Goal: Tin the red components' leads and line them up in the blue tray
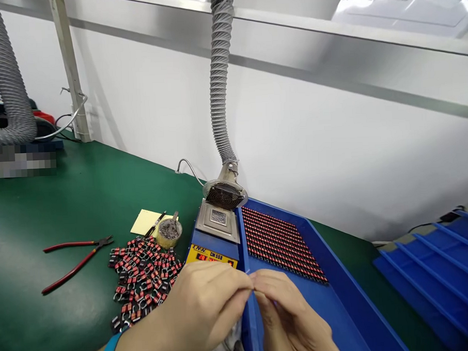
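Left hand (203, 306) and right hand (290, 310): fingers curled, tips pinched together; cannot tell what, if anything, they hold. Under right hand, blue tray (335, 308); red-and-black parts (281, 243) in close rows at far end. Loose pile (145, 277) of similar parts left, on green table (103, 196). Pliers (77, 265) beyond, leftward. Machine (215, 238) ahead, beneath hose (219, 88).

Passage is open across the green bench top (91, 194) beyond the pliers (99, 245) and over the near floor of the blue tray (319, 311), whereas the tray's raised walls, the component heap (145, 275) and the yellow-fronted machine (213, 240) beneath the low extractor hood (225, 192) obstruct sideways or forward travel.
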Tool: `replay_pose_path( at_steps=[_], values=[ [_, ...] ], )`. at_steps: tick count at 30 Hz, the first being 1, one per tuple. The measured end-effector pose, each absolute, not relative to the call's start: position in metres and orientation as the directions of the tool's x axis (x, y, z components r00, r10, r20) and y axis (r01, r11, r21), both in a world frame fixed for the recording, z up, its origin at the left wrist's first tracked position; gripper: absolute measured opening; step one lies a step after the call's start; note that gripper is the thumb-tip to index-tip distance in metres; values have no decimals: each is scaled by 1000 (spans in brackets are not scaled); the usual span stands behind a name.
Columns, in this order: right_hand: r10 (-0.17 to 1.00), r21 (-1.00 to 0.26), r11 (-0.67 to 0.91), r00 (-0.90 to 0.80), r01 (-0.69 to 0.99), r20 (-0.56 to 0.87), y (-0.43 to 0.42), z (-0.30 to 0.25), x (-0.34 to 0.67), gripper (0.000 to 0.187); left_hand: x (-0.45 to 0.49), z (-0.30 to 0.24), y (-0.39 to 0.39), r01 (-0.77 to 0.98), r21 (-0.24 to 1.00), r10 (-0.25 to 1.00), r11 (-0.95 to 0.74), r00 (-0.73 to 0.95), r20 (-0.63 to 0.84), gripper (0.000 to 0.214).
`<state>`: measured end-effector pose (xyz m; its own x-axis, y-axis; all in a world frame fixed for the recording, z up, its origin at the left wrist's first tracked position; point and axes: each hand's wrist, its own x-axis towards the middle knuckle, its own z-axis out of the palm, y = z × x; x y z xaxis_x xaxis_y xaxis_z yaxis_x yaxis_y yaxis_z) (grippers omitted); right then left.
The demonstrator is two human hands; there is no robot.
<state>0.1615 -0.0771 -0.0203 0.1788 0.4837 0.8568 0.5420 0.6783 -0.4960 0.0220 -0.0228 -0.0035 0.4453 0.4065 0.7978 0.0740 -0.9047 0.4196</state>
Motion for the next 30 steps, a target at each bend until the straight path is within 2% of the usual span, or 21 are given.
replay_pose_path(
  at_steps=[2, 3, 5, 6, 7, 8, 10, 11, 13, 15, 17, 19, 20, 21, 22, 23, 26, 28, 30],
  values=[
    [686, -724, 580, 255, 374, 681, -79, -20, 161, 16, 24, -6, -22, 180, 253, 308, -951, 449, 838, 33],
    [797, -836, 502, 256, 222, 547, -80, -20, 162, 20, 25, -7, -22, 212, 202, 280, -956, 455, 846, 36],
    [920, -927, 367, 174, -78, 350, -82, -18, 165, 34, 25, -7, -23, 203, 216, 287, -955, 448, 847, 35],
    [931, -920, 355, 145, -166, 334, -83, -18, 167, 37, 24, -6, -23, 173, 271, 321, -947, 438, 840, 33],
    [919, -902, 389, 147, -186, 366, -83, -17, 169, 37, 23, -5, -23, 141, 344, 370, -928, 430, 824, 29],
    [889, -883, 448, 171, -137, 425, -83, -17, 170, 31, 22, -4, -23, 105, 417, 420, -903, 425, 802, 25],
    [798, -827, 555, 223, 89, 560, -83, -17, 172, 9, 20, -2, -23, 39, 538, 497, -842, 444, 745, 17],
    [747, -779, 589, 223, 215, 626, -82, -17, 171, 11, 20, -1, -23, 16, 569, 512, -822, 456, 728, 16],
    [639, -652, 633, 194, 417, 744, -81, -19, 169, 29, 21, -1, -23, 12, 546, 490, -838, 458, 742, 16],
    [594, -593, 635, 178, 495, 784, -80, -20, 165, 26, 23, -4, -22, 92, 413, 408, -906, 450, 794, 23],
    [700, -733, 559, 253, 389, 668, -80, -20, 161, 15, 25, -7, -23, 206, 235, 306, -950, 457, 835, 32],
    [869, -908, 412, 267, 73, 416, -80, -19, 160, 30, 26, -9, -24, 260, 145, 257, -955, 478, 840, 37],
    [919, -934, 347, 227, -84, 321, -80, -18, 160, 36, 26, -9, -24, 251, 160, 267, -955, 482, 835, 37],
    [939, -928, 323, 188, -188, 288, -80, -17, 161, 40, 25, -8, -25, 219, 217, 298, -951, 480, 825, 35],
    [935, -912, 347, 162, -221, 316, -80, -15, 162, 40, 24, -7, -25, 168, 301, 345, -939, 475, 810, 31],
    [906, -891, 416, 165, -181, 389, -80, -15, 164, 36, 22, -5, -25, 110, 400, 403, -910, 468, 787, 26],
    [733, -765, 623, 219, 163, 644, -79, -15, 168, 10, 17, 1, -25, 1, 644, 565, -765, 483, 669, 15],
    [620, -647, 671, 205, 362, 757, -79, -17, 168, 30, 16, 3, -25, 4, 713, 613, -702, 514, 601, 14],
    [502, -509, 698, 161, 503, 849, -79, -20, 165, 40, 16, 2, -24, 21, 704, 608, -710, 523, 598, 14]
  ],
)
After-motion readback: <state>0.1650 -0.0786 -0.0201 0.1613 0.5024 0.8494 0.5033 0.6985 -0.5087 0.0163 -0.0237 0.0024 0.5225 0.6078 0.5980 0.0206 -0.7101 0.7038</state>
